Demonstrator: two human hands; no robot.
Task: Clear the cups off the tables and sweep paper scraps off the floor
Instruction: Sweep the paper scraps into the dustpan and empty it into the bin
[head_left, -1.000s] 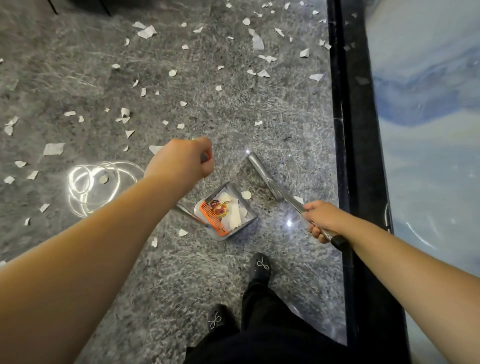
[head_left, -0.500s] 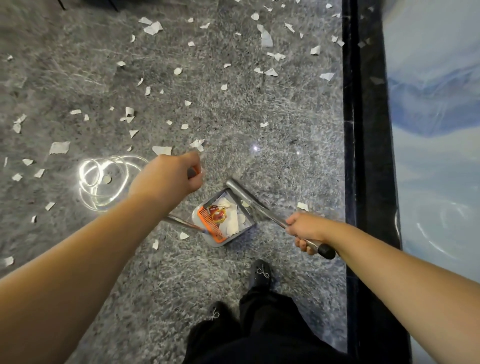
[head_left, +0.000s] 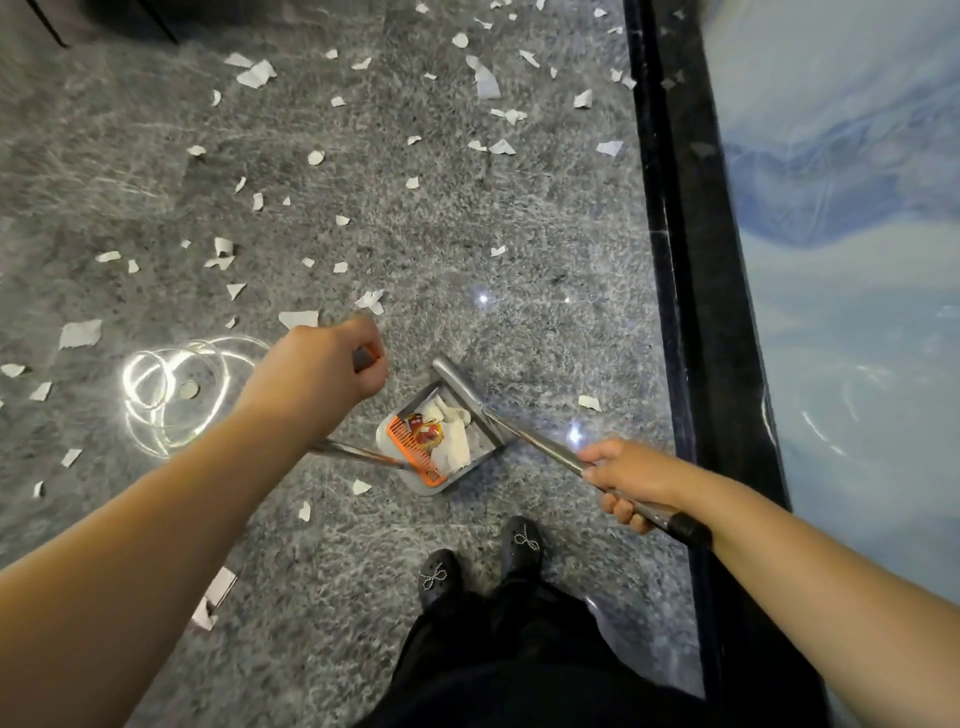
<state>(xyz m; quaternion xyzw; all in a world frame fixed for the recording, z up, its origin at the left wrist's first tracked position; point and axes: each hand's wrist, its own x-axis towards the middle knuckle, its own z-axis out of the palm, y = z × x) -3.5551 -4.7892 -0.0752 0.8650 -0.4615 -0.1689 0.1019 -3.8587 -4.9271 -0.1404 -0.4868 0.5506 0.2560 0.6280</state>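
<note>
A grey dustpan (head_left: 485, 448) stands on the speckled grey floor just ahead of my feet. It holds white paper, a red wrapper and an orange comb strip (head_left: 415, 451). My left hand (head_left: 324, 366) grips the top of the dustpan's metal handle (head_left: 358, 453). My right hand (head_left: 628, 480) grips the silver broom handle (head_left: 524, 434), whose lower end lies at the dustpan's mouth. Several white paper scraps (head_left: 485, 83) lie scattered over the floor ahead and to the left. No cups are in view.
A black border strip (head_left: 696, 270) runs along the right, with a blue-white marbled surface (head_left: 852, 260) beyond it. My black shoes (head_left: 519, 543) stand behind the dustpan. A ceiling light reflects as bright rings (head_left: 171, 384) on the floor at left.
The broom's lower end swept back from the floor ahead to the dustpan's mouth. A round scrap that lay before the pan is gone from there. My view shifted back a little.
</note>
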